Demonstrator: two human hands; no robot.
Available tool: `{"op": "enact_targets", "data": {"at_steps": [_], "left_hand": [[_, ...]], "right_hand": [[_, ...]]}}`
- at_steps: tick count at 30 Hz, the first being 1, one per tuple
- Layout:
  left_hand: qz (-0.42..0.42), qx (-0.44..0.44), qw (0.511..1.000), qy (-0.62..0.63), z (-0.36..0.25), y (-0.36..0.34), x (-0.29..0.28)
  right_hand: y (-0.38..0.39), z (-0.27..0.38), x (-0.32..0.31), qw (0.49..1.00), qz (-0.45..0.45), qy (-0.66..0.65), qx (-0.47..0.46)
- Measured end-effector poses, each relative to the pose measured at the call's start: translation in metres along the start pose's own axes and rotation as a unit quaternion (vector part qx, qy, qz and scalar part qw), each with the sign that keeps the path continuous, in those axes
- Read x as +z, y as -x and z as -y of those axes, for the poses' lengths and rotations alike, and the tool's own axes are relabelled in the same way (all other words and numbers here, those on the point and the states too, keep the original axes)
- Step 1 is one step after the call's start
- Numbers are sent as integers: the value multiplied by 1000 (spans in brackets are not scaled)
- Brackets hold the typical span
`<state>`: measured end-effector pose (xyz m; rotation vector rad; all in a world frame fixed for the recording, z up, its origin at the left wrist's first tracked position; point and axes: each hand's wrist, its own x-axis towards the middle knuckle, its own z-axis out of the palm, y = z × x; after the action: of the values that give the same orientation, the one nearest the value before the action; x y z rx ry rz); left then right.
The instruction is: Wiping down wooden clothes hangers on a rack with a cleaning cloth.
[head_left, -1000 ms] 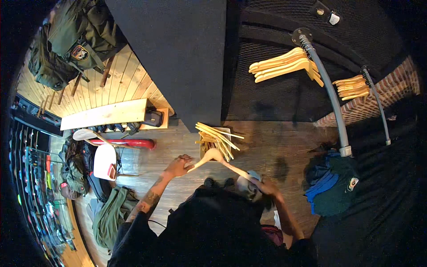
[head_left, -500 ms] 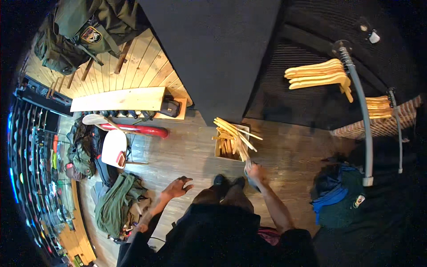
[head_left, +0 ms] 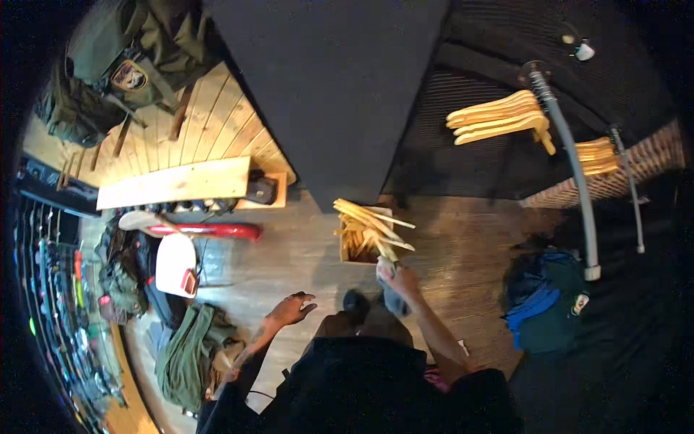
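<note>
On the floor in front of my feet stands a small open box [head_left: 345, 254] heaped with pale wooden clothes hangers [head_left: 359, 236], several sticking out over its rim. My right hand [head_left: 399, 281] is at the box's near right corner, closed on a grey cloth [head_left: 394, 301] that hangs below the fingers. The end of one hanger [head_left: 388, 251] meets this hand; whether the fingers grip it too is hard to make out. My left hand [head_left: 291, 309] hovers over the floor to the left, empty, its fingers loosely bent and apart from the thumb.
At the right, a grey metal rail [head_left: 578, 170] carries a row of wooden hangers [head_left: 502, 116]. A dark and blue garment pile [head_left: 542, 300] lies below. Left are green clothing [head_left: 191, 358], a white stool-like seat [head_left: 176, 264], a red tube [head_left: 217, 231] and a wooden bench [head_left: 173, 182]. A dark pillar [head_left: 329, 94] rises ahead.
My right hand with the cloth has drawn slightly left relative to my body, staying by the box. The hangers at the box have shifted a little. My left hand has hardly moved.
</note>
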<state>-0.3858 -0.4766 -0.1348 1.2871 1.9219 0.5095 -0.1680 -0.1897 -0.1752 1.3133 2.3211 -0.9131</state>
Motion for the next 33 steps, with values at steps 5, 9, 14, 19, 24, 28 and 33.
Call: {"op": "enact_targets", "data": {"at_steps": [5,9,14,19,24,28,33], "left_hand": [[12,85,996,-13,-58,-78,-23],[35,126,991,-26,-120,-146,-37],[-27,260,964,43,-206,-229,-36],[-89,254,961,64,-298,-310,-28],[-52,118,918,374,-383,-389,-35],[-38,19,747,664,-420,-448,-39],[-150,-5,623,768,-427,-497,-35]], "right_hand": [[19,-42,-1,967,-107,-230,-2],[33,-83,-16,838,-146,-517,91],[70,-100,-68,719,-233,-654,15],[95,-117,-126,603,-228,-765,8],[99,-165,-165,607,-229,-761,-4],[93,-223,-177,575,-218,-788,-33],[91,-302,-185,568,-195,-798,-46]]}}
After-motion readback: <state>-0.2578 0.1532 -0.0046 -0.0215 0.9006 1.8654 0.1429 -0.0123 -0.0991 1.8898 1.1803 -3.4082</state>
